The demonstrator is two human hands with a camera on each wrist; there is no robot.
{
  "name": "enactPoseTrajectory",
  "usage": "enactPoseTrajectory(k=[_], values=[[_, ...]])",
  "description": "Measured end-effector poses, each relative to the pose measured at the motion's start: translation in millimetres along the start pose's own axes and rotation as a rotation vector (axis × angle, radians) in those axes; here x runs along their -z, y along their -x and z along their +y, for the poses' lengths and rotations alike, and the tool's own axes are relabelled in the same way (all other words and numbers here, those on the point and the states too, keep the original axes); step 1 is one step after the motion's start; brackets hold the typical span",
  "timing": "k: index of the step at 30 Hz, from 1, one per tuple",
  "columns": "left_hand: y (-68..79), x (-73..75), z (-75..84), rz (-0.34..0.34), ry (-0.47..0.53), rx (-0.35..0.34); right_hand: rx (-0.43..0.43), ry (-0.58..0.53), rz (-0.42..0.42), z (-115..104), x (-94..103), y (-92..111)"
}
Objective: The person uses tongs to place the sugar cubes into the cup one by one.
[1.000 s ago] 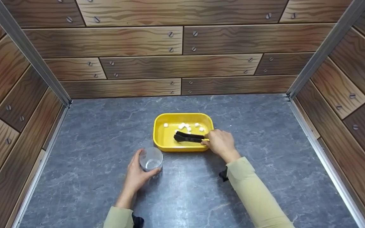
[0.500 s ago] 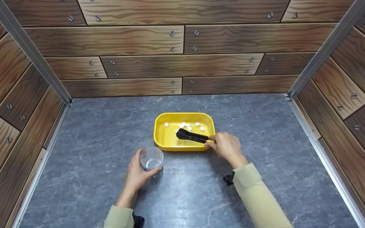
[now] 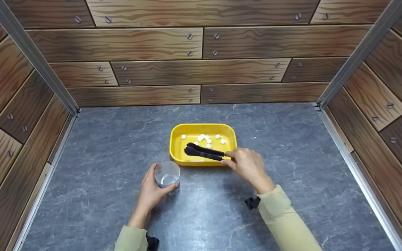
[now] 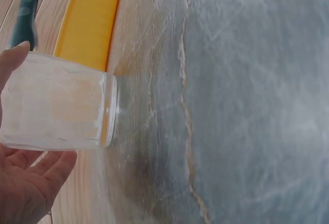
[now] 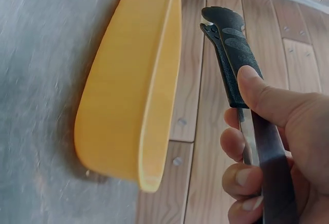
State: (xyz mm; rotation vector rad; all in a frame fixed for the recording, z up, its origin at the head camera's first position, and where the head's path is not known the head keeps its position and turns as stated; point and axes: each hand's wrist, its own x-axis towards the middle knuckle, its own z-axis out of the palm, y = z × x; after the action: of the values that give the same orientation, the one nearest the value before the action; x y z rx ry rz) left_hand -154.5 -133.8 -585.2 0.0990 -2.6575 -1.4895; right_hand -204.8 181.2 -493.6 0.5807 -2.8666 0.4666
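My left hand (image 3: 150,193) holds a clear cup (image 3: 168,174) between thumb and fingers, just in front of the yellow tray's left corner. Black-tipped tongs (image 3: 204,152) are gripped in my right hand (image 3: 248,165), thumb on one arm and fingers curled round the other. From the right wrist, the tongs (image 5: 231,49) appear raised above the tray's rim, with a small white piece (image 5: 207,22) showing between their tips. Several white cubes (image 3: 201,138) lie scattered in the yellow tray (image 3: 202,163). In the left wrist view the cup (image 4: 56,100) looks empty.
A grey marbled tabletop (image 3: 117,146) lies under everything. Wood-patterned panels (image 3: 152,73) enclose it at the back and sides, with metal rails (image 3: 358,195) along the edges.
The tongs first drew up and right with my right hand, then their tips swung left across the tray toward the cup. My left hand and the cup stay almost still.
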Motion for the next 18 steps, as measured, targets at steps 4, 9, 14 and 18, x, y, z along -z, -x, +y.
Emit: enactPoseTrajectory(k=[4,9,14,18], values=[[0.6,0.0,0.2,-0.005,0.006,0.007,0.073,0.005,0.029,-10.3,0.6,3.3],[1.4,0.3,-0.2,0.007,0.013,-0.019,0.157,0.014,0.049,-23.5,-3.1,6.0],[1.2,0.0,-1.0,0.019,0.010,-0.056,0.186,0.002,0.005,-33.8,-7.6,6.6],[0.5,-1.2,-0.8,0.025,0.011,-0.077,0.147,-0.007,-0.021,-34.0,-9.3,6.5]])
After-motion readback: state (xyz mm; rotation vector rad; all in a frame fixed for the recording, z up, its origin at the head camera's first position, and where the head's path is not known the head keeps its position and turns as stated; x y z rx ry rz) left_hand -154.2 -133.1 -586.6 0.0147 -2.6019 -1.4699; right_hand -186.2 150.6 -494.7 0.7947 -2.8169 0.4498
